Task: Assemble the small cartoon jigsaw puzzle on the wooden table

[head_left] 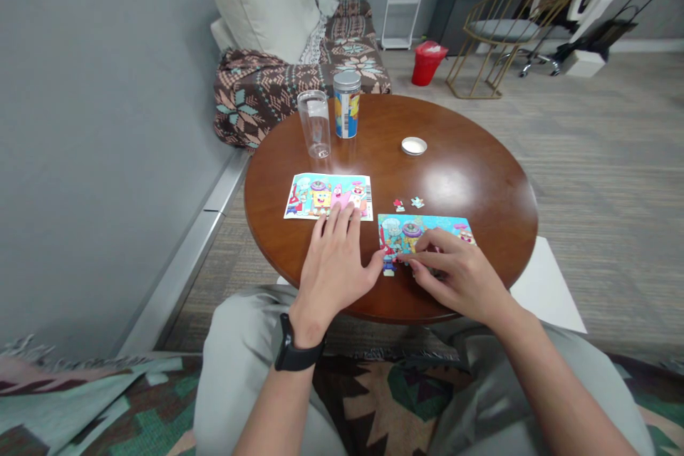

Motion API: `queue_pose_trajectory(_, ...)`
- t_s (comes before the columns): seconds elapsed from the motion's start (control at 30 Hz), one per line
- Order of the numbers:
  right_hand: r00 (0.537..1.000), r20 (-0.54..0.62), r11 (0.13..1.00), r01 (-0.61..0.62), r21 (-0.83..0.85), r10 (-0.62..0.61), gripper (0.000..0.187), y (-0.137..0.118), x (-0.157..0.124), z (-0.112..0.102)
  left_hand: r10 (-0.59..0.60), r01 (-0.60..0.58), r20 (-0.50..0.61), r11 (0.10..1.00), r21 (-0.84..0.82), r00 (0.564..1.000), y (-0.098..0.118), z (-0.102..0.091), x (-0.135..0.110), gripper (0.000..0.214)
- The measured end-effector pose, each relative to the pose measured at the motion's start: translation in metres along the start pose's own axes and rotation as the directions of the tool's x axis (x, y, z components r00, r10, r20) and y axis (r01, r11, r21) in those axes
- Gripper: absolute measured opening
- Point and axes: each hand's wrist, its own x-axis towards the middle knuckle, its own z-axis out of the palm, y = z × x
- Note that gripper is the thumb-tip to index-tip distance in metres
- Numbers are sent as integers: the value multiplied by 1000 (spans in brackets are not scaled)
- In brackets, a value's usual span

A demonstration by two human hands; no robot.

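Observation:
On the round table lies a partly assembled cartoon jigsaw puzzle [394, 228], its lower edge uneven. My right hand [454, 267] bends over it and covers its middle and right. Its thumb and index finger close on a small jigsaw piece at the lower left edge, mostly hidden by the fingertips. My left hand [336, 260] lies flat with fingers spread, fingertips on the lower edge of a printed picture sheet [304, 194], thumb at the puzzle's left edge. Two loose pieces, a red-and-white one [399, 206] and a light blue one [417, 202], sit above the puzzle.
Farther back on the wooden table [459, 149] stand a clear empty jar [315, 125] and a lidded cartoon can [347, 105]. A round lid [414, 147] lies right of them. Beyond are a covered sofa [342, 50], a red bin [428, 63] and a seated person.

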Motion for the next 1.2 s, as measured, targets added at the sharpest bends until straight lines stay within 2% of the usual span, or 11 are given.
queue_pose_trajectory(0.3,997,-27,995,65,-71,-67,25,0,0,1,5,-5,-5,1000,17,1000,0,0,0,64)
queue_pose_trajectory(0.8,998,28,997,51,-60,-50,26,-2,-1,2,8,-8,-10,1000,19,1000,0,1,1,64)
queue_pose_trajectory(1.0,994,-107,998,23,-52,-29,25,2,0,1,10,-10,-19,1000,9,1000,-1,1,1,65)
queue_pose_trajectory(1.2,993,-114,998,38,-49,-44,23,2,2,0,11,-10,-23,1000,12,1000,0,1,1,63)
